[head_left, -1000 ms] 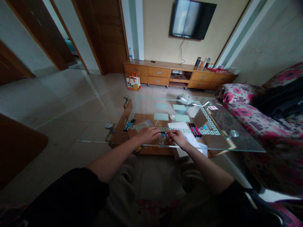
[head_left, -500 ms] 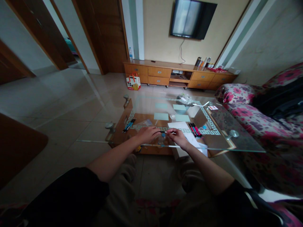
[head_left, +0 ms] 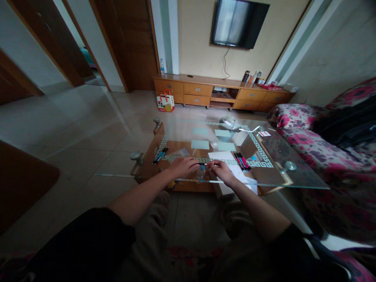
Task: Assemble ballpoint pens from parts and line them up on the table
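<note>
A slim dark pen point(head_left: 202, 163) spans the gap between my two hands above the glass table point(head_left: 305, 181). My left hand point(head_left: 184, 167) is closed around its left end. At the pen's right end, which looks pale and metallic, the fingers of my right hand point(head_left: 221, 171) are pinched. Whether my right hand grips the pen itself or a separate small part is too small to tell. Left of my hands lie several blue and black pens point(head_left: 160, 155). Several red, black and blue pens point(head_left: 242, 161) rest on the right, beside a white sheet or box point(head_left: 225, 156).
Farther back on the table are a bowl with a plastic bag point(head_left: 229, 124) and a red-and-white card point(head_left: 264, 134). A clear plastic pouch point(head_left: 179, 152) lies behind my left hand. A flowered sofa point(head_left: 305, 145) stands on the right, a TV cabinet point(head_left: 198, 90) beyond.
My right hand has shifted very slightly to the right, and a little more of the pen's pale end shows between the hands. My left hand stays in place.
</note>
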Motion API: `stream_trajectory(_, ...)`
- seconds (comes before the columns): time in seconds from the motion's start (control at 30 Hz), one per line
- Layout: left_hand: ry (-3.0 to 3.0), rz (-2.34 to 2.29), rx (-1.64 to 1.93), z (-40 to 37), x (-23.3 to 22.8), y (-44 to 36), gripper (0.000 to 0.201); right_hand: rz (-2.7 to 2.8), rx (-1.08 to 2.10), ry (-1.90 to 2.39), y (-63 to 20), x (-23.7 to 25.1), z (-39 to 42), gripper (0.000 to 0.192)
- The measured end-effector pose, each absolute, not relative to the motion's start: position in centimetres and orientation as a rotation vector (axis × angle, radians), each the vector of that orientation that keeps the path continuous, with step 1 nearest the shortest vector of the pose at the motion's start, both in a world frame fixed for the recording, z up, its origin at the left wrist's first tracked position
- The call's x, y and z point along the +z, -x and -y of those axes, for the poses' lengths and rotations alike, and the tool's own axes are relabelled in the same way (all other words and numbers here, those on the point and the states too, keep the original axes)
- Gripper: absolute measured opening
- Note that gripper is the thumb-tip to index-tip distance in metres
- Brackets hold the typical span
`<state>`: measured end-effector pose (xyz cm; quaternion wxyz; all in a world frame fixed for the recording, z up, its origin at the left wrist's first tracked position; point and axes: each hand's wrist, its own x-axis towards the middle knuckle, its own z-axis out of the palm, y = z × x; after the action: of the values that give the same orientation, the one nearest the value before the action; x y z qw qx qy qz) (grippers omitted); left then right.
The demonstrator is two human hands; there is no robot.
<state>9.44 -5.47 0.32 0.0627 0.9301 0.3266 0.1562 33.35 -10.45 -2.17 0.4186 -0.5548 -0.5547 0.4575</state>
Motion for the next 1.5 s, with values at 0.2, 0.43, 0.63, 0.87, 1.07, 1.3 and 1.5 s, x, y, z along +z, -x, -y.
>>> stream_trajectory(0.2, -2.820, -1.009, 0.463, 5.6, 0.5, -9.4, 0.039, 1.360, 1.152, 1.402, -33.2, -1.9, 10.6, 0.031)
stream_trajectory(0.43, -2.782, -1.073, 0.470, 5.4, 0.3, -9.3, 0.038, 1.399, 1.016, 1.447, -34.4, -1.2, 10.3, 0.032)
stream_trajectory(0.63, -2.735, -1.113, 0.509, 5.3, 0.1, -9.0, 0.037, 1.793, 0.195, 1.818, -39.4, 0.8, 10.7, 0.024)
stream_trajectory(0.87, -2.756, -1.107, 0.470, 5.3, 0.1, -9.0, 0.038, 1.904, 0.027, 2.212, -41.5, 0.7, 11.0, 0.025)
stream_trajectory(1.07, -2.756, -1.088, 0.464, 5.2, 0.0, -8.9, 0.038, 1.867, -0.036, 2.290, -41.8, 0.2, 10.7, 0.026)
stream_trajectory(1.3, -2.776, -1.076, 0.465, 5.2, 0.1, -8.9, 0.039, 1.857, -0.044, 2.298, -41.8, 0.1, 10.7, 0.026)
stream_trajectory(1.5, -2.763, -1.087, 0.461, 5.2, 0.1, -8.9, 0.038, 1.845, -0.045, 2.270, -41.9, 0.1, 10.7, 0.025)
